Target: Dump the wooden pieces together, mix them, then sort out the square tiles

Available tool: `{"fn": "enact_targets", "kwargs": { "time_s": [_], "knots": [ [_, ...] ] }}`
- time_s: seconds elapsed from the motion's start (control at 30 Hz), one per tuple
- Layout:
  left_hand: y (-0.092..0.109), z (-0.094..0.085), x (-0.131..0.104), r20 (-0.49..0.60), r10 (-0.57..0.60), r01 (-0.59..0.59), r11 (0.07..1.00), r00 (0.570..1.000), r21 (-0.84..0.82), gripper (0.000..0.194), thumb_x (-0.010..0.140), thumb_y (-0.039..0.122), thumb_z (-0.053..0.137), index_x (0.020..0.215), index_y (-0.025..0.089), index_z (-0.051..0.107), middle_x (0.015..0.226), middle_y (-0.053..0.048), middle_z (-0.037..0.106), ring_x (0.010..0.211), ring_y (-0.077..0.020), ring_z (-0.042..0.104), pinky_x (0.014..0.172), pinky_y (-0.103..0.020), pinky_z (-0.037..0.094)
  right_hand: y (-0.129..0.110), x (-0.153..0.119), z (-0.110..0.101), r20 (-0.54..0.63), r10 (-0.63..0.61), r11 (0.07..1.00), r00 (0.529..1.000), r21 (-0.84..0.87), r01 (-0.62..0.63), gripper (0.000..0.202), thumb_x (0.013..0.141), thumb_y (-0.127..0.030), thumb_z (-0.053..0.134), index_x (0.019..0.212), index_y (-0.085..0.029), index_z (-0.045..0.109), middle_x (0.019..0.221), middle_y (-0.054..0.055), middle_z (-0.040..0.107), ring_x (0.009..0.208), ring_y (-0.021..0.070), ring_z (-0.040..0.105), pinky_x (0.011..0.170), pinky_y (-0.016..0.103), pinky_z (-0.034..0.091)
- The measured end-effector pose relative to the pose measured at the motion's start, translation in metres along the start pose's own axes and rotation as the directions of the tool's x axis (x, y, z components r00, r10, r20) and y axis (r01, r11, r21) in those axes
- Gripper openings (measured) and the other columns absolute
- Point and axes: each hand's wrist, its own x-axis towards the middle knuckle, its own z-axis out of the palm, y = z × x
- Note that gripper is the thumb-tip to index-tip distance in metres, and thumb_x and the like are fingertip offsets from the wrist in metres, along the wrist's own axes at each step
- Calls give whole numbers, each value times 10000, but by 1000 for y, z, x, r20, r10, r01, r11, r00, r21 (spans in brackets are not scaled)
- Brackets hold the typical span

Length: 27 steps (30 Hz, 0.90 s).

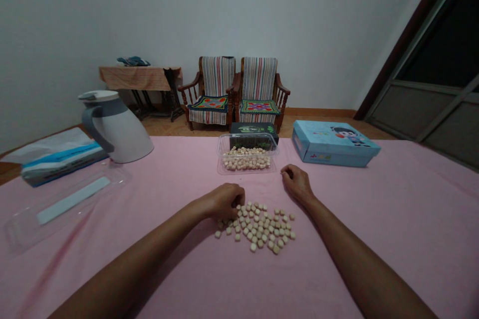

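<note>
Several small pale wooden cubes [262, 227] lie loose on the pink tablecloth [209, 279]. My left hand [226, 200] is at the upper left edge of these cubes, fingers curled down among them; whatever its fingertips hold is hidden. A clear plastic container [247, 154], its lid off, stands behind the loose cubes and holds more of the same. Beside its right front corner my right hand [295, 181] rests near the cloth, fingers curled together; anything in its fingertips is too small to make out.
A white and grey jug [125, 132] stands at the left, by a tissue pack [63, 162] and a clear plastic lid [73, 202]. Behind the container is a dark box [254, 128]. A light blue box [333, 143] sits at the right back.
</note>
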Motion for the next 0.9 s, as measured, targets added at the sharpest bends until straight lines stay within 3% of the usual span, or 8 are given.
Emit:
{"fn": "enact_targets", "kwargs": {
  "time_s": [0.3,0.37,0.47,0.57,0.63,0.7,0.8,0.9],
  "knots": [
    [0,-15,14,-194,2,2,1000,981,22,168,606,100,551,737,153,641,635,21,586,572,-103,507,515,-191,338,0,0,0,5,14,1000,1000,5,-14,161,730,-219,444,738,-188,602,738,39,643,702,173,574,665,269,410],
    [-4,-29,24,-385,-6,10,1000,923,10,165,624,86,537,747,150,626,642,17,578,588,-107,518,539,-196,361,0,0,0,10,11,1000,1000,4,-11,155,735,-221,447,737,-190,599,736,38,640,697,172,571,666,269,410],
    [-11,-48,40,-651,-39,31,999,758,-23,143,669,92,534,777,149,609,705,-5,590,637,-119,548,589,-211,411,0,0,0,13,13,1000,1000,2,-13,151,736,-218,448,734,-193,597,738,37,641,694,171,569,665,268,411],
    [-17,-54,46,-778,-61,10,997,625,-70,168,706,101,533,853,154,595,842,-30,612,668,-113,569,618,-218,449,0,0,0,13,17,1000,1000,3,-17,157,737,-216,447,734,-193,603,735,36,641,694,171,569,660,267,413],
    [-19,-51,44,-798,-71,7,996,599,-83,184,719,107,535,888,156,588,898,-40,612,674,-108,573,615,-215,454,0,0,0,13,15,1000,1000,5,-15,160,738,-217,448,737,-192,606,732,36,640,691,170,566,656,264,413],
    [-18,-43,37,-732,-58,-8,996,679,-86,153,729,118,538,864,153,599,844,-32,619,667,-109,570,601,-206,444,0,1,0,14,12,1000,1000,7,-12,159,740,-220,450,740,-191,606,735,37,641,691,168,565,657,263,413],
    [-13,-27,25,-423,40,-91,991,905,-100,116,712,116,551,796,143,627,709,-9,623,632,-109,563,576,-191,417,0,1,0,14,17,1000,1000,-3,-17,160,741,-222,450,745,-192,607,751,40,645,707,170,568,675,266,416],
    [-5,-10,17,-166,101,-119,987,981,-104,144,694,131,566,809,131,652,685,-10,640,612,-111,561,562,-189,398,0,1,0,11,24,1000,1000,-13,-24,164,739,-221,452,753,-188,612,763,42,648,721,173,575,693,273,418]
  ]
}}
